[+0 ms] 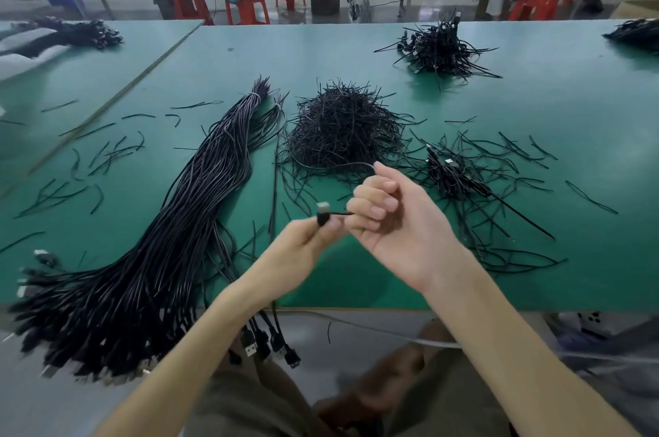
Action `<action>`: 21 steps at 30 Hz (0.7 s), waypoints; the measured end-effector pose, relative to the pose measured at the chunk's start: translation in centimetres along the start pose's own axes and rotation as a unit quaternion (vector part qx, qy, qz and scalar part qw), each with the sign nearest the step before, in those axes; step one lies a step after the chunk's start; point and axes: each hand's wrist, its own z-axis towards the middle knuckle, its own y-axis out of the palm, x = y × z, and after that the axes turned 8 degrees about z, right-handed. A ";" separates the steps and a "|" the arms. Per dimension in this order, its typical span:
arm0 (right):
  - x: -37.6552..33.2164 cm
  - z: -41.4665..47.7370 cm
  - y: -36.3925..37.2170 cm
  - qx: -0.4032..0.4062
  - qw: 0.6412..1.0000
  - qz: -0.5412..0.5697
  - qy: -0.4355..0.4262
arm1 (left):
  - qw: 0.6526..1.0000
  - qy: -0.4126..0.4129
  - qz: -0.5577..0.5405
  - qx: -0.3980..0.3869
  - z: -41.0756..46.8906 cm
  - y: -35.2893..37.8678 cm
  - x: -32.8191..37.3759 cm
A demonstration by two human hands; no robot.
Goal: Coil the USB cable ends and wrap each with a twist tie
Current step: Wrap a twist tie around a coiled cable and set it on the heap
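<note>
Cable bundle [171,222]: lay on the left of the green table [535,97], its plugs hanging over the near edge.
Left hand [299,251]: pinched the black body of the plug [322,213] between thumb and fingertips, metal tip pointing up.
Cable [338,213]: ran from the plug rightwards into the right hand, came out on top by the thumb, then trailed left along the foot of the tie pile.
Right hand [396,229]: palm up, just right of the plug, fingers curled round the cable.
Twist ties [342,130]: heaped behind both hands, with strays scattered about.
Tied cables [453,172]: a small cluster further right; a larger heap [442,47] far behind.
</note>
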 end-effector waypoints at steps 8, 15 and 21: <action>3.4 -0.6 -1.9 0.030 0.991 0.128 -0.021 | 0.702 0.017 -0.708 0.072 1.8 -1.8 1.9; -1.3 1.9 -3.5 0.117 0.989 0.049 -0.074 | 0.991 -0.019 0.031 -0.128 -0.4 -2.6 0.5; 2.1 1.3 -1.7 -0.025 0.998 -0.023 -0.054 | 0.974 -0.079 -0.204 0.065 0.8 0.8 0.4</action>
